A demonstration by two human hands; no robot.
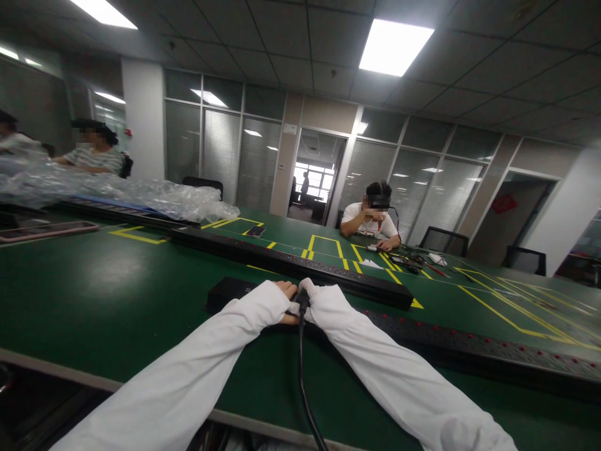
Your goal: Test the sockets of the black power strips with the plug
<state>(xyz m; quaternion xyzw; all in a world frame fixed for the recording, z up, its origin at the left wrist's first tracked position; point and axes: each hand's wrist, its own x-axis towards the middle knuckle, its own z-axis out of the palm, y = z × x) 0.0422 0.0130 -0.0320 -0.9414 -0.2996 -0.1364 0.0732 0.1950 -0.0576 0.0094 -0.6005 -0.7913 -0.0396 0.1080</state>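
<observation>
black plug [303, 300] — between both hands

Both hands [297, 302] mostly hidden under white sleeves [235, 338]; cable [305, 388] cut off below.

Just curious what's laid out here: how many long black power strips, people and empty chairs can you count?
Power strips: 3, nearest, middle, far
People at the table: 3
Empty chairs: 3
Total: 9
</observation>
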